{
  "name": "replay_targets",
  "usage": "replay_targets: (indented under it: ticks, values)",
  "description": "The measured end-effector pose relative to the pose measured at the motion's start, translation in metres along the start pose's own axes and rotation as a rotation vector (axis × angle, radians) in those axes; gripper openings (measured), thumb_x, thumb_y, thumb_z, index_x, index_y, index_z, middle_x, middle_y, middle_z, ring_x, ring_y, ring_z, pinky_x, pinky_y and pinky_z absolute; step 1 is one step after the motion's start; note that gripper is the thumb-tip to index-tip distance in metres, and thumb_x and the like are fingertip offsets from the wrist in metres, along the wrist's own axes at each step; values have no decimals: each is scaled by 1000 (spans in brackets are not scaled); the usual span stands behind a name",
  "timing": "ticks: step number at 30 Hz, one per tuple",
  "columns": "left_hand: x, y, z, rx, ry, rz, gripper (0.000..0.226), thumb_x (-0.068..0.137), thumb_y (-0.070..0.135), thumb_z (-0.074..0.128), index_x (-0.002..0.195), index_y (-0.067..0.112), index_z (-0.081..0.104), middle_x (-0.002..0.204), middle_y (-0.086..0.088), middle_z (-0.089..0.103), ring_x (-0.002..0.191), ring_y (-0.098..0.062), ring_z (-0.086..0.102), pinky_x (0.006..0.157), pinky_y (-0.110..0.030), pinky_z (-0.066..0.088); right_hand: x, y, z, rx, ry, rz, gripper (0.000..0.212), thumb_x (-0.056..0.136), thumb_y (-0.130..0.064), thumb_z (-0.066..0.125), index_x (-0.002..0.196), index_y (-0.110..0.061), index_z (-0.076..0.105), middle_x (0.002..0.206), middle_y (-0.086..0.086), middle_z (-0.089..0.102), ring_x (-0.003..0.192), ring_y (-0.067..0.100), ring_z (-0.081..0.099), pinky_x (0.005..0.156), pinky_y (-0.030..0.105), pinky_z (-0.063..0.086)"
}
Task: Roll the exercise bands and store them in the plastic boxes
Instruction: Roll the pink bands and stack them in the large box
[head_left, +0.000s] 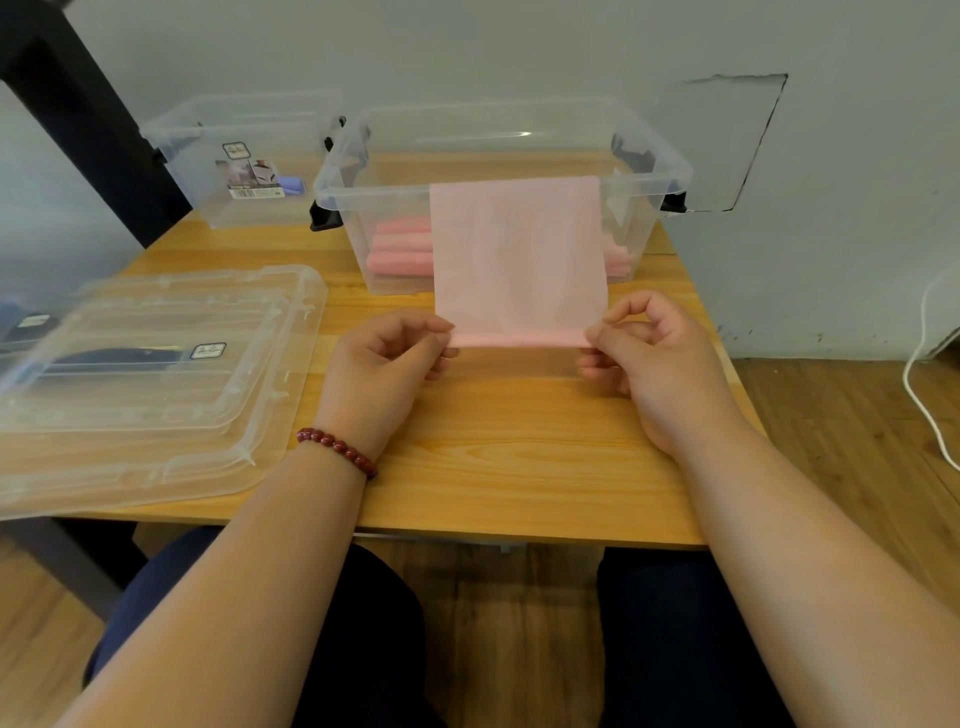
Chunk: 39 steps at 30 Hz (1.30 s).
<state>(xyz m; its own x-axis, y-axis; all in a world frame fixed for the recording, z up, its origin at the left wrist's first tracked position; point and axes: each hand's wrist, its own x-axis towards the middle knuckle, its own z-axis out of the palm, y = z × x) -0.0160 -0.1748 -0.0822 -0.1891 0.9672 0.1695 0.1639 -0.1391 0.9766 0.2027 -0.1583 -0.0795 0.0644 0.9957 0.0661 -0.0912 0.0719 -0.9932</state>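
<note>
A pink exercise band (519, 260) hangs over the front rim of the near clear plastic box (363, 197) and runs down onto the wooden table. Its near end is turned into a thin roll. My left hand (387, 358) pinches the roll's left end and my right hand (641, 348) pinches its right end. Several rolled pink bands (400, 249) lie inside that box. A second clear box (182, 140) stands behind it to the left, with a small blue item (291, 184) in it.
Two clear lids (156, 374) are stacked on the table's left side. A third clear lid (722, 140) leans on the wall at the back right. A white cable (924, 374) hangs by the wall on the right. The table's front edge (519, 535) is near my lap.
</note>
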Motion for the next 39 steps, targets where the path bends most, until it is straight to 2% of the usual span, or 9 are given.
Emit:
replay_targets:
  ticks: [4, 7, 12, 18, 22, 26, 30, 34, 39]
  values:
    - [-2, 0, -4, 28, -16, -4, 16, 86, 13, 71, 89, 28, 73, 81, 3, 73, 78, -7, 66, 77, -20, 54, 0, 1, -4, -25, -17, -19, 15, 88, 0, 64, 81, -13, 65, 61, -4, 66, 58, 10, 64, 57, 19, 54]
    - [-1, -1, -4, 78, 10, -2, 12, 86, 19, 70, 88, 31, 73, 78, 8, 72, 77, -4, 64, 76, -18, 53, 0, 2, -6, -4, -51, 0, 9, 84, 0, 68, 83, -9, 70, 67, 1, 65, 63, 8, 65, 63, 18, 56]
    - [2, -3, -2, 47, 12, -45, 9, 90, 22, 66, 84, 25, 72, 78, 7, 74, 79, -8, 68, 79, -25, 54, 1, 4, -8, -67, -55, 1, 13, 88, -6, 66, 79, -15, 70, 65, -2, 67, 68, 13, 66, 73, 28, 59]
    - [1, -2, 0, -36, -17, -26, 13, 91, 7, 63, 94, 19, 67, 69, 2, 73, 65, -8, 65, 66, -22, 55, 0, 2, -3, -52, -18, 8, 14, 90, -8, 64, 77, -11, 65, 62, -1, 68, 63, 12, 67, 64, 25, 59]
    - [0, -2, -1, -48, -12, -28, 11, 89, 9, 66, 90, 19, 71, 72, 3, 73, 68, -7, 66, 67, -19, 55, 0, 1, -2, -52, -10, -12, 12, 90, -3, 64, 86, -14, 62, 59, -3, 66, 57, 10, 65, 53, 20, 53]
    - [-1, -2, -3, -30, -30, -35, 14, 87, 10, 68, 94, 21, 72, 80, 2, 75, 76, -6, 69, 73, -17, 54, 1, 3, -5, -26, -14, -3, 11, 86, -3, 67, 83, -13, 69, 64, -2, 67, 60, 10, 66, 58, 18, 55]
    - [2, -3, -1, -13, -3, -45, 11, 91, 12, 63, 88, 20, 71, 76, 6, 74, 75, -7, 68, 71, -21, 55, -1, 5, -7, -38, -60, 2, 12, 82, -1, 70, 86, -12, 71, 68, -1, 65, 66, 11, 67, 70, 22, 58]
    - [3, -5, -2, -9, 26, -68, 9, 91, 17, 64, 86, 19, 72, 78, 4, 74, 78, -9, 69, 75, -24, 55, -1, 3, -7, -12, -40, 8, 11, 90, -7, 64, 83, -12, 70, 69, 0, 70, 72, 15, 69, 65, 23, 57]
    - [1, -3, 0, -18, 24, -42, 11, 90, 10, 65, 90, 20, 70, 71, 6, 73, 68, -5, 66, 66, -18, 53, -1, 2, -4, -21, -9, 26, 12, 93, -6, 61, 85, -12, 68, 66, 0, 70, 65, 14, 69, 59, 21, 56]
